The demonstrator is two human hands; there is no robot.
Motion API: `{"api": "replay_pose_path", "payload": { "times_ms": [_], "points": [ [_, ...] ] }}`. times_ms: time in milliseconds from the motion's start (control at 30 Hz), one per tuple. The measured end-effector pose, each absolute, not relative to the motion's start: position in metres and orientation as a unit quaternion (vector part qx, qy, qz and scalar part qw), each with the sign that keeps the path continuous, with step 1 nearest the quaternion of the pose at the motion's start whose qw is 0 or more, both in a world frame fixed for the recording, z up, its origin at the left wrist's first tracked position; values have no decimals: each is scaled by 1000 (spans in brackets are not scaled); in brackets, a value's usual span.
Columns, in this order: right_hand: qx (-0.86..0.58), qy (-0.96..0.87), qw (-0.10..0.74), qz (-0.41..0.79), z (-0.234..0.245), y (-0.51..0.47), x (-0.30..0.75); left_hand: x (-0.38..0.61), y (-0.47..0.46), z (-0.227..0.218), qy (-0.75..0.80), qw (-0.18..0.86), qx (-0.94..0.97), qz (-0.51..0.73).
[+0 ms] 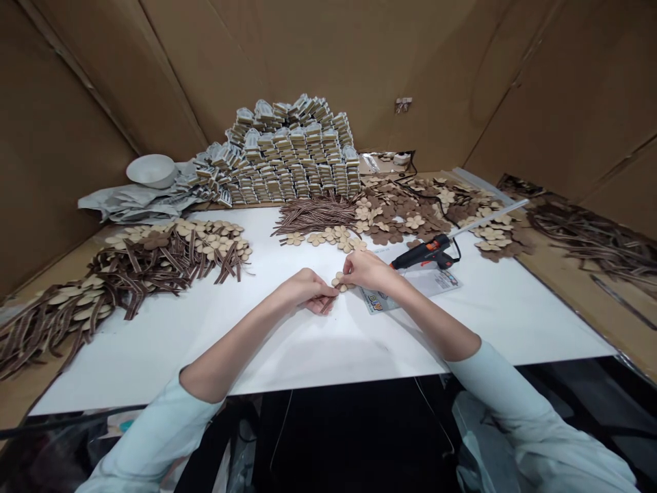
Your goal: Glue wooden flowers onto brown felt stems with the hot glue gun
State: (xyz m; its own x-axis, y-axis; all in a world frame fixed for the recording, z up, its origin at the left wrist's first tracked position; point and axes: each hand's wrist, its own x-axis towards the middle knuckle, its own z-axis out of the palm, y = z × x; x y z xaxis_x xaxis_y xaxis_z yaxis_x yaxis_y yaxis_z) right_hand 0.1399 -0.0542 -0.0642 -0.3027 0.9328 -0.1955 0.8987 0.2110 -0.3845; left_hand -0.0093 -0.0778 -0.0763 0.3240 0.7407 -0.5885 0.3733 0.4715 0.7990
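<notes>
My left hand [306, 289] rests on the white table top [308, 342] with its fingers closed on a brown striped ribbon strip [327, 305]. My right hand [365, 269] pinches a small tan flower-shaped cutout [339, 281] right against that strip. The two hands meet at the middle of the table. Just behind them lies a short row of loose tan flower cutouts [328, 237].
A black and orange glue gun [428, 253] lies right of my hands on a printed card [410, 291]. Ribbon strips and cutouts are heaped at left [154, 260] and at back right [410, 209]. Stacked packets [292, 157] and a white bowl [152, 170] stand behind.
</notes>
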Motion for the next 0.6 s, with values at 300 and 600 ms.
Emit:
{"api": "replay_pose_path", "payload": {
  "times_ms": [300,600],
  "points": [
    [-537,-799,91,254,-68,-59,143,-16,-77,-76,550,644,516,129],
    [-500,-702,258,437,-64,-62,149,-25,-70,-76,541,526,631,180]
  ]
}}
